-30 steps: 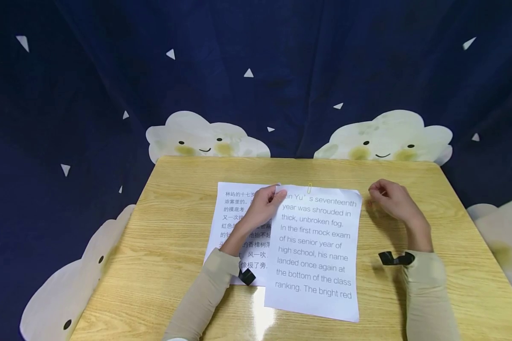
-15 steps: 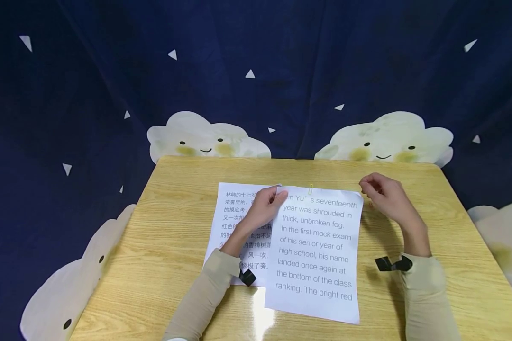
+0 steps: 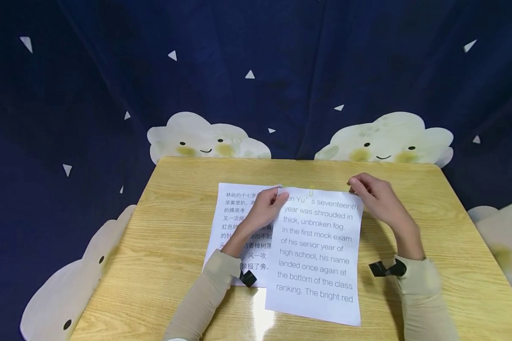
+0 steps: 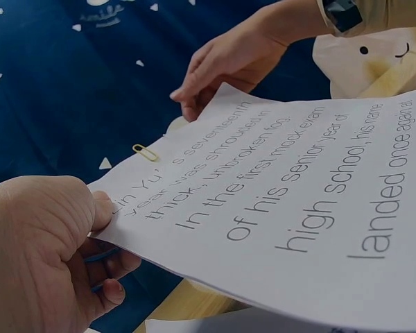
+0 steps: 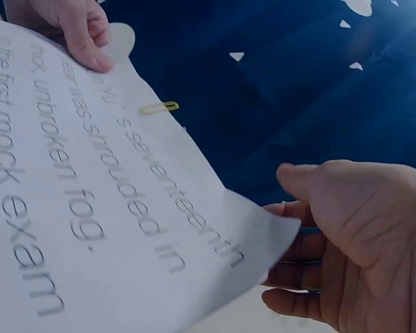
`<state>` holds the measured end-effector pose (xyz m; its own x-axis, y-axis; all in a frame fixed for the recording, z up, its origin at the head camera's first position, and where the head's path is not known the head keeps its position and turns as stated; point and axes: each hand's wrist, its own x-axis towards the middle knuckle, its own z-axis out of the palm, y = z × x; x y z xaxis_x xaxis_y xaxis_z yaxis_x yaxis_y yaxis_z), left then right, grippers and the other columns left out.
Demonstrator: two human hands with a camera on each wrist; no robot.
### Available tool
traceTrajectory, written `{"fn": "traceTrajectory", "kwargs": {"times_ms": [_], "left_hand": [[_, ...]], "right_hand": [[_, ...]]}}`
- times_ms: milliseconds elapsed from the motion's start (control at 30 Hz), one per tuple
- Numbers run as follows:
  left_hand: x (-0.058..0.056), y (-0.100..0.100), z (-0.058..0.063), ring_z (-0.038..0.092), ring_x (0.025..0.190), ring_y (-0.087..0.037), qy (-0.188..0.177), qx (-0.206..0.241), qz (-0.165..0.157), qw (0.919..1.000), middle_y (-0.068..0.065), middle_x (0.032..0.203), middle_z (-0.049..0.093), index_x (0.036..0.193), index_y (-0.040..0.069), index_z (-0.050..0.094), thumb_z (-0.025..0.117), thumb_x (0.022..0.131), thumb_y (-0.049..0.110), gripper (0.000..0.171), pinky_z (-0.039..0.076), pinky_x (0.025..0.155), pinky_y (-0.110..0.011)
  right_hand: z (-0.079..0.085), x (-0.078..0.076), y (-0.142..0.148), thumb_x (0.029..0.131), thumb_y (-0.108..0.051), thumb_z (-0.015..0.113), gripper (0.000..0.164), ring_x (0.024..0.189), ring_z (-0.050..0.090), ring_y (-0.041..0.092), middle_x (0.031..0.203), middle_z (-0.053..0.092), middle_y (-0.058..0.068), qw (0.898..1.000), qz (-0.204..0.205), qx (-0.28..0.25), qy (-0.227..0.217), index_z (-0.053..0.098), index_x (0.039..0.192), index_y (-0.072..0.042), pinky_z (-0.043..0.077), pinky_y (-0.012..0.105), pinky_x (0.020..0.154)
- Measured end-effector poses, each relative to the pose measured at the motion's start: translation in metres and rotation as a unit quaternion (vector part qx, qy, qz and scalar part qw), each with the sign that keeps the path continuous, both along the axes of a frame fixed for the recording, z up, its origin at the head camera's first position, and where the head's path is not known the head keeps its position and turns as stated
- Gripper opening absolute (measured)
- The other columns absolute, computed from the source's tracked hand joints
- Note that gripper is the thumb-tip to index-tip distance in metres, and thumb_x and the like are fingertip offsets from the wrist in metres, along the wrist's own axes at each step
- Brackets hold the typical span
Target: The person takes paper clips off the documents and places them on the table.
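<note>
My left hand [image 3: 263, 208] pinches the top left corner of a printed sheet of paper [image 3: 313, 255] with large English text, thumb on its face. The sheet is raised at its top edge, where a yellow paper clip [image 3: 311, 191] sits near the middle. At the top right corner is my right hand [image 3: 377, 196]. In the right wrist view its fingers [image 5: 291, 274] reach behind that corner, and the thumb stands off from the paper. A second sheet with Chinese text [image 3: 222, 227] lies on the table, partly covered by the first sheet and my left arm.
The wooden table [image 3: 153, 237] reaches back to a dark blue curtain [image 3: 281, 71] with white triangles and cloud figures. Black straps [image 3: 387, 268] hang at both wrists. Light glares off the tabletop [image 3: 262, 322] near the front.
My right hand has moved left from beside the sheet to its top right corner. The left hand keeps its pinch, and the sheet has barely shifted.
</note>
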<state>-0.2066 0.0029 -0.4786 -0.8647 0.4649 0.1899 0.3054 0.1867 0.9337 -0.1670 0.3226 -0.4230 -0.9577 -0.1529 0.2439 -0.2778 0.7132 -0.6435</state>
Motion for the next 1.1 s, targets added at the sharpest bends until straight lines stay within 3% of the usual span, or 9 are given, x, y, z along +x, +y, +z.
{"fn": "traceTrajectory", "kwargs": {"times_ms": [133, 267, 567, 767, 1100], "left_hand": [[0.0, 0.0, -0.001, 0.055, 0.057, -0.012, 0.001, 0.0, 0.001, 1.0, -0.008, 0.074, 0.068, 0.097, 0.002, 0.069, 0.054, 0.111, 0.024, 0.029, 0.04, 0.055, -0.024], [0.0, 0.0, -0.001, 0.056, 0.056, -0.013, -0.001, 0.006, 0.0, 1.0, -0.008, 0.075, 0.069, 0.099, 0.002, 0.069, 0.054, 0.111, 0.024, 0.029, 0.04, 0.054, -0.024], [0.003, 0.003, 0.0, 0.062, 0.06, -0.015, -0.014, 0.008, -0.009, 0.9998, -0.009, 0.08, 0.073, 0.101, 0.001, 0.07, 0.054, 0.111, 0.026, 0.031, 0.043, 0.055, -0.024], [0.005, 0.004, 0.003, 0.068, 0.062, -0.017, -0.012, 0.009, -0.017, 0.9997, -0.006, 0.083, 0.075, 0.105, 0.003, 0.07, 0.053, 0.111, 0.026, 0.029, 0.048, 0.056, -0.025], [0.008, 0.007, 0.003, 0.068, 0.061, -0.017, -0.008, 0.012, -0.03, 0.9994, -0.006, 0.084, 0.075, 0.108, 0.003, 0.071, 0.052, 0.112, 0.027, 0.031, 0.05, 0.054, -0.026]], "right_hand": [[0.0, -0.001, -0.008, 0.11, -0.034, 0.055, 0.038, 0.092, 0.061, 0.025, 0.109, 0.072, 0.013, 1.0, 0.012, 0.004, -0.002, 0.066, 0.127, -0.002, 0.047, 0.028, 0.078], [-0.002, -0.004, -0.015, 0.106, -0.033, 0.064, 0.04, 0.106, 0.064, 0.03, 0.121, 0.071, 0.016, 1.0, 0.027, 0.01, -0.005, 0.065, 0.131, -0.002, 0.049, 0.042, 0.088], [-0.001, -0.001, -0.023, 0.1, -0.031, 0.073, 0.048, 0.123, 0.061, 0.04, 0.132, 0.066, 0.021, 0.999, 0.039, 0.017, -0.009, 0.061, 0.137, -0.002, 0.052, 0.06, 0.097], [-0.001, 0.0, -0.024, 0.097, -0.028, 0.077, 0.055, 0.127, 0.056, 0.04, 0.136, 0.063, 0.02, 0.999, 0.035, 0.028, 0.004, 0.057, 0.143, -0.004, 0.046, 0.061, 0.102], [-0.001, 0.002, -0.034, 0.099, -0.027, 0.075, 0.043, 0.12, 0.063, 0.035, 0.129, 0.068, 0.016, 0.998, 0.055, 0.016, -0.005, 0.065, 0.132, -0.002, 0.053, 0.058, 0.099]]}}
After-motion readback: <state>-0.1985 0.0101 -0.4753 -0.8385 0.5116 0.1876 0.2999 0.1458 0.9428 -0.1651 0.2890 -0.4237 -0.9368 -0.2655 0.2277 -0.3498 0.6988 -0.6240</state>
